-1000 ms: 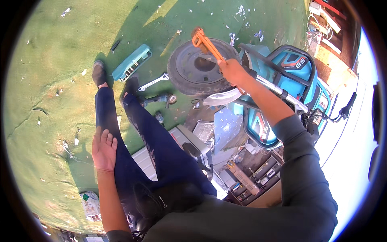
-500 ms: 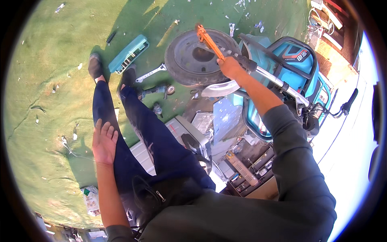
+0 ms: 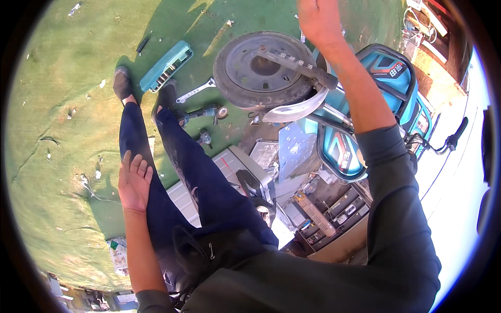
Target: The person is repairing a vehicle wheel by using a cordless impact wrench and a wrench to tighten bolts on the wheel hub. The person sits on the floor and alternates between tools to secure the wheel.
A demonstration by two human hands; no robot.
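My right hand (image 3: 318,23) is raised at the top edge, its fingers mostly out of frame; the orange tool is not visible. Below it a dark wheel (image 3: 237,62) lies beside a teal electric scooter (image 3: 386,78), with a dark bar (image 3: 300,68) across it, a curved silver mudguard (image 3: 289,113) and a silver fork tube (image 3: 336,116), partly behind my forearm. My left hand (image 3: 134,182), empty with palm up and fingers apart, is over my left leg.
On the green floor covering (image 3: 68,141) lie a teal socket case (image 3: 160,73), a silver adjustable wrench (image 3: 193,93), a power tool (image 3: 206,113) and scraps. Below the scooter are a grey case (image 3: 229,161), a patterned panel (image 3: 292,148) and a compartmented toolbox (image 3: 339,211). Wooden boards (image 3: 436,47) stand upper right.
My right hand, earlier gripping an orange wrench over the wheel, has swung up to the top edge; the wrench is out of sight. My left hand has barely moved.
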